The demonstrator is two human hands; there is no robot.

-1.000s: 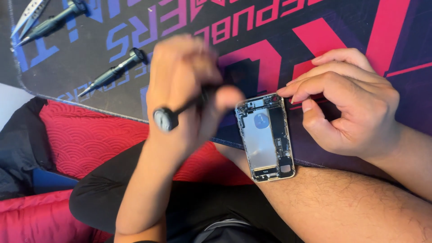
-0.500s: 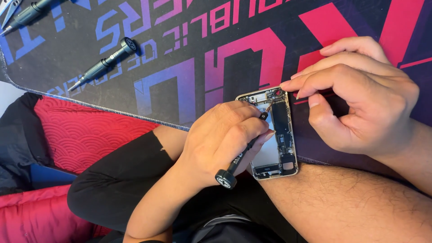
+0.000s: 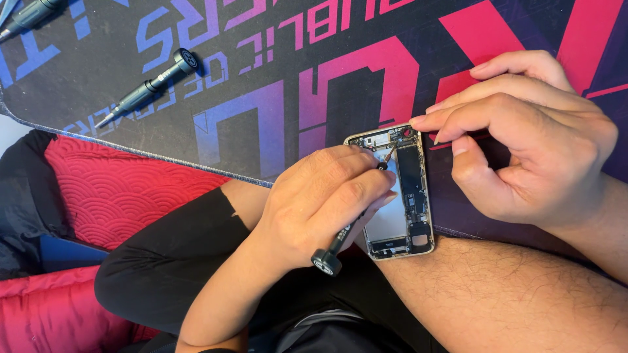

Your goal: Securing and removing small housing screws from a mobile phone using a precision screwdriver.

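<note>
Silver-framed phone (image 3: 407, 225) lies opened up, back shell facing the camera with its insides showing, right at the near edge of the dark desk mat (image 3: 261, 85) with the pink and blue lettering, half over the person's bare knee. Left hand (image 3: 320, 196) is wrapped around a small black screwdriver (image 3: 337, 243), fingers pinched close to the tip, round cap end sticking out below the palm. The tip sits up near the top end of the phone, close to the dark board. Can't tell for sure if it's seated in a screw head, too small to see. Right hand (image 3: 523, 140) is curled, with its index and middle fingertips pressing the top right corner of the phone to keep it steady; it isn't holding anything as such.

So this looks like the screw-working stage at the top of the phone. Judging by that, the next bit calls for keeping the driver straight and pressed in so it doesn't slip across the board, with the phone held flat.

Another black screwdriver (image 3: 147, 88) lies well apart on the mat, a third (image 3: 29, 14) sits at the far left corner, and red patterned fabric (image 3: 124, 186) sits beside the leg.
</note>
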